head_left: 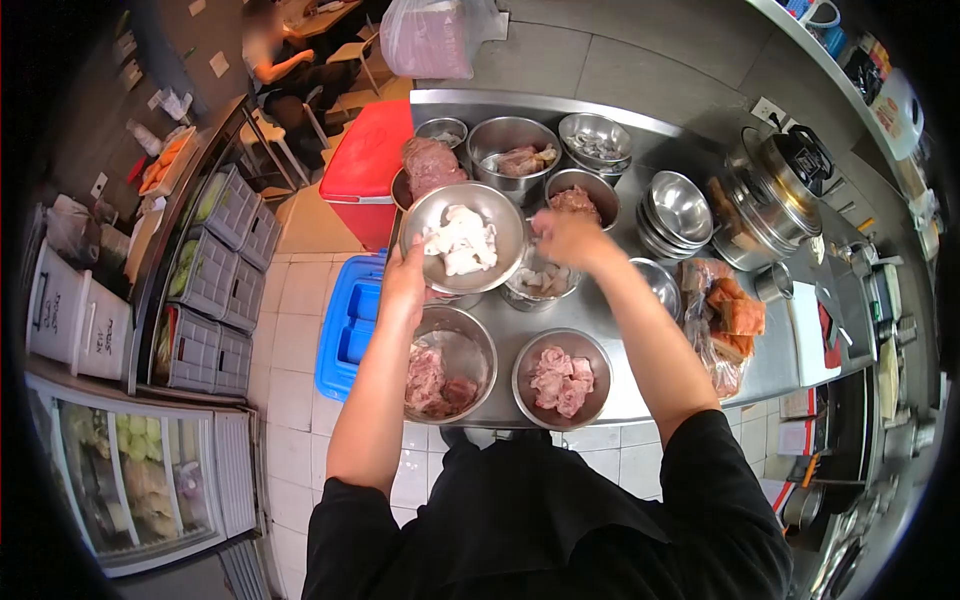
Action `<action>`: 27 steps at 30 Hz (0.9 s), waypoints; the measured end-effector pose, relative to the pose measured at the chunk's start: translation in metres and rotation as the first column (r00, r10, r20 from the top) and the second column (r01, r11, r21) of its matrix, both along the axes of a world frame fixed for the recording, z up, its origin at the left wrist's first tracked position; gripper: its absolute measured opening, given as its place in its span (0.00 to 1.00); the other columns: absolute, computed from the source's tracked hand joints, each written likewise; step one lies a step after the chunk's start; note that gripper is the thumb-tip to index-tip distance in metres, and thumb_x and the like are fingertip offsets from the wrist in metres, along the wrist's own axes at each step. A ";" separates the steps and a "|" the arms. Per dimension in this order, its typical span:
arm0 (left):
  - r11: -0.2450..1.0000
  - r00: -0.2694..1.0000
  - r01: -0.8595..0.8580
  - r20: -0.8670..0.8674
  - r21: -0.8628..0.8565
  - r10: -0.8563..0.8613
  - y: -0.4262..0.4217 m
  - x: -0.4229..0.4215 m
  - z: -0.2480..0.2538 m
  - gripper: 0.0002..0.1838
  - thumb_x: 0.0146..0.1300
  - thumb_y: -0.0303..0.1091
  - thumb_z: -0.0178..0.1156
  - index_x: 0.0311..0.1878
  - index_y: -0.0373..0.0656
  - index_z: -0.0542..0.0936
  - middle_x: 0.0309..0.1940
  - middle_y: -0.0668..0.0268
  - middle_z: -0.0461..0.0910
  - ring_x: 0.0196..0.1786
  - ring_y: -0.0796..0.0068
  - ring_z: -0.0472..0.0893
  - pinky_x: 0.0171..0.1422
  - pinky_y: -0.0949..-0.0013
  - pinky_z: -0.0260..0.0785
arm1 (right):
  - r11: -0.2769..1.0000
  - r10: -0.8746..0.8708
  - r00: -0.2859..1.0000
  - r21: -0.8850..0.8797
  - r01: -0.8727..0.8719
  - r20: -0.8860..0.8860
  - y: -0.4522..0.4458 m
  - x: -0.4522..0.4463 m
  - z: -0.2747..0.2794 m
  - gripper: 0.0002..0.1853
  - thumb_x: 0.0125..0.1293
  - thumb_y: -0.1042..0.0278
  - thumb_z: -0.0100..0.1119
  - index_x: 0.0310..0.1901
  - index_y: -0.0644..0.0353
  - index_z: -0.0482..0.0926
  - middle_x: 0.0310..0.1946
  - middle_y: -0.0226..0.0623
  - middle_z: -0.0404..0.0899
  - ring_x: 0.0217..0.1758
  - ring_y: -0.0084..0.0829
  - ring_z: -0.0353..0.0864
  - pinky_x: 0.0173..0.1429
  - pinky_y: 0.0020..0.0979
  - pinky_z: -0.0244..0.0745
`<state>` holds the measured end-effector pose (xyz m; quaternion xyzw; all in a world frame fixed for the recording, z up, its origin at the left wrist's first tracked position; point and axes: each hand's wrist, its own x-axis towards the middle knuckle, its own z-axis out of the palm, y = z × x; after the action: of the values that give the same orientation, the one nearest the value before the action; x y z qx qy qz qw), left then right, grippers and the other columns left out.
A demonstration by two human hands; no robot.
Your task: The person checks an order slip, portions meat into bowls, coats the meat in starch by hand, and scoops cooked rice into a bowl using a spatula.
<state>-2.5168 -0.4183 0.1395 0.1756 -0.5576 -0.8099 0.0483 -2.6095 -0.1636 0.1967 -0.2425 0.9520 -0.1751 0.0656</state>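
My left hand [402, 283] grips the rim of a steel bowl [418, 212], tilted up over the table. Soft white pieces [464, 240], their kind unclear, lie in it. Just to its right is my right hand [572, 238], smeared by motion, so I cannot make out its fingers. Below that hand stands a pot of pale greyish pieces [545, 279], partly covered by the held bowl. Behind the hand is a bowl of minced meat [575, 200]. Closer to me, raw pink meat chunks [562, 382] fill one bowl, and more raw meat [437, 380] lies in another.
A steel table [625, 385] carries several more bowls, stacked bowls [680, 210], bagged orange-brown food [735, 310] and a white board [812, 335]. At left are a red cooler [370, 150] and blue container [345, 330]. A person [285, 70] sits at the far left.
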 end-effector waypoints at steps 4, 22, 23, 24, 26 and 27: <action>0.999 0.997 -0.042 -0.071 0.014 0.043 -0.020 0.007 -0.018 0.25 0.74 0.48 0.49 0.67 0.43 0.66 0.56 0.57 0.76 0.51 0.62 0.82 0.40 0.58 0.82 | 0.829 0.083 0.952 0.510 -0.231 0.295 -0.014 -0.006 -0.079 0.23 0.58 0.64 0.58 0.57 0.56 0.76 0.57 0.49 0.77 0.59 0.48 0.78 0.61 0.40 0.74; 0.985 0.989 -0.145 0.007 -0.098 0.146 -0.038 0.045 0.004 0.26 0.74 0.50 0.49 0.67 0.45 0.67 0.53 0.58 0.79 0.48 0.66 0.82 0.38 0.59 0.81 | 0.985 -0.087 0.790 -0.065 0.159 0.607 0.005 -0.023 -0.083 0.23 0.56 0.66 0.68 0.53 0.60 0.76 0.39 0.39 0.83 0.30 0.29 0.81 0.23 0.32 0.73; 0.986 0.991 -0.130 -0.013 -0.099 0.130 -0.036 0.046 0.008 0.25 0.74 0.51 0.49 0.67 0.45 0.68 0.53 0.58 0.79 0.49 0.66 0.82 0.39 0.60 0.81 | 0.956 -0.032 0.771 -0.206 0.210 0.637 0.013 -0.025 -0.085 0.21 0.56 0.66 0.68 0.51 0.60 0.76 0.39 0.36 0.83 0.30 0.27 0.80 0.23 0.30 0.72; 0.989 0.992 -0.128 -0.029 -0.072 0.126 -0.031 0.047 0.012 0.25 0.74 0.50 0.48 0.66 0.44 0.68 0.53 0.58 0.79 0.49 0.66 0.82 0.39 0.61 0.81 | 0.902 0.024 0.760 -0.341 0.263 0.649 0.021 -0.030 -0.086 0.20 0.56 0.67 0.69 0.50 0.60 0.76 0.39 0.33 0.83 0.29 0.26 0.79 0.22 0.28 0.70; 0.992 0.996 -0.083 -0.020 -0.091 0.082 -0.029 0.044 0.011 0.25 0.74 0.50 0.48 0.65 0.43 0.69 0.53 0.58 0.78 0.49 0.67 0.82 0.39 0.62 0.81 | 0.791 0.123 0.710 -0.500 0.352 0.694 0.031 -0.038 -0.079 0.17 0.59 0.70 0.66 0.50 0.57 0.76 0.34 0.31 0.82 0.31 0.22 0.79 0.20 0.25 0.66; 0.990 0.998 -0.057 0.001 -0.132 0.057 -0.026 0.045 0.014 0.24 0.75 0.49 0.49 0.64 0.42 0.69 0.52 0.58 0.79 0.48 0.68 0.82 0.39 0.63 0.81 | 0.742 0.223 0.680 -0.574 0.346 0.698 0.034 -0.036 -0.059 0.14 0.61 0.72 0.64 0.49 0.56 0.76 0.34 0.29 0.82 0.30 0.19 0.79 0.20 0.22 0.62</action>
<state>-2.4719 -0.4448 0.1540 0.1899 -0.6050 -0.7690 0.0815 -2.6456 -0.1297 0.1375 -0.1237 0.7237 -0.5869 0.3413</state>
